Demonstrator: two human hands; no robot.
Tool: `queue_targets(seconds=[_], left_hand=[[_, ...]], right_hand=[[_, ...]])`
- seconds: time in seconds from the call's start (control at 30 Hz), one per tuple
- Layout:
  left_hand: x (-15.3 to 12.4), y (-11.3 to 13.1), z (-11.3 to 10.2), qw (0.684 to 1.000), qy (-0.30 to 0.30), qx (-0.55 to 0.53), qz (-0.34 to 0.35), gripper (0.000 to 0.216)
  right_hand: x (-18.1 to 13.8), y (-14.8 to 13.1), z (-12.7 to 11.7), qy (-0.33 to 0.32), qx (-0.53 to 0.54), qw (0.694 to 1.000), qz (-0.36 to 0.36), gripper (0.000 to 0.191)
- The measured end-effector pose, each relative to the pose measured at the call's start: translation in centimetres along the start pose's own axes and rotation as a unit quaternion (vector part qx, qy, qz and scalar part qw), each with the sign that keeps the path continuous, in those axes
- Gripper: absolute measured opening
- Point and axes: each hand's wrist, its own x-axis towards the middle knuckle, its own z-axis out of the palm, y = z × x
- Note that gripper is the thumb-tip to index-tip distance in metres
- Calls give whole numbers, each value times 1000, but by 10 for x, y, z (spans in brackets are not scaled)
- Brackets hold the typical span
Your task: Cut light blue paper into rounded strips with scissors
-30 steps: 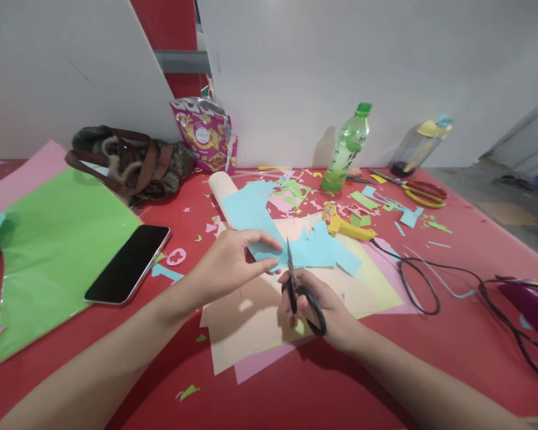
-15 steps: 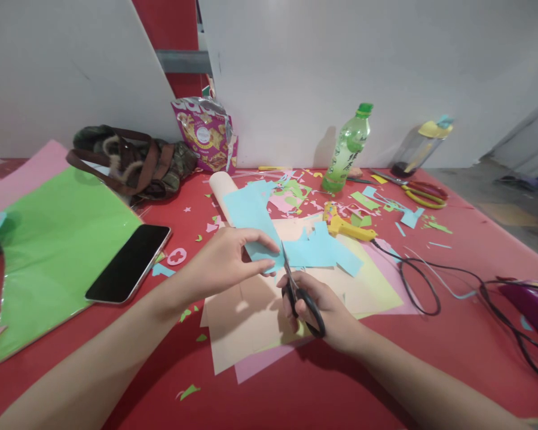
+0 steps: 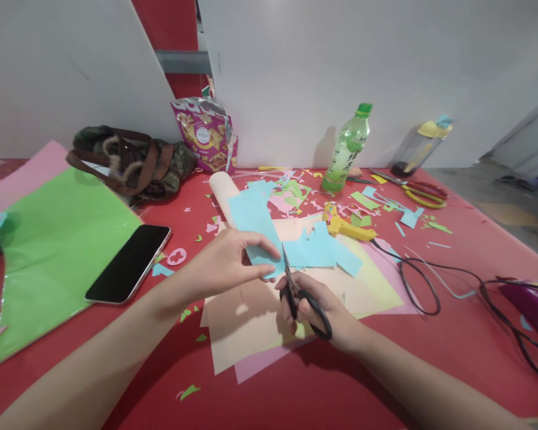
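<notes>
Left hand (image 3: 226,263) pinches thin, floppy light-blue paper sheet (image 3: 255,224) beside cut line; right hand (image 3: 316,307) grips black-handled scissors (image 3: 298,292).

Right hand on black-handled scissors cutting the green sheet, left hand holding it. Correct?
Not quite: in the head view the sheet being cut is light blue paper, not green. The right hand works the black-handled scissors and the left hand holds the sheet. The green sheet lies flat on the left, beside a phone.
</notes>
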Motion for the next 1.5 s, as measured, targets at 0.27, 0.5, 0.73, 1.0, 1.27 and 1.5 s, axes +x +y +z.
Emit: queue_targets(seconds=[0.27,0.5,0.73,1.0,1.27,1.5], left_hand=[[1,1,0,1000,-6,-11,-5,15],[1,1,-1,1000,-9,-6,-9,16],[1,1,-3,1000,-12,-3,-6,15],[-1,-3,-4,1000,-14,-1,1,15],[0,-4,-4,1000,-18,-9,-2,16],[0,-3,-4,1000,-18,-6,-6,15]], right_hand=[[-1,0,1,3,-1,1000,1,47],[-1,1,-1,3,-11,1000,4,47],[0,1,-1,7,-20,1000,9,47],[-1,-1,0,16,-26,999,23,47],[-1,-1,1,36,2,998,44,49],[-1,2,1,36,20,998,50,48]])
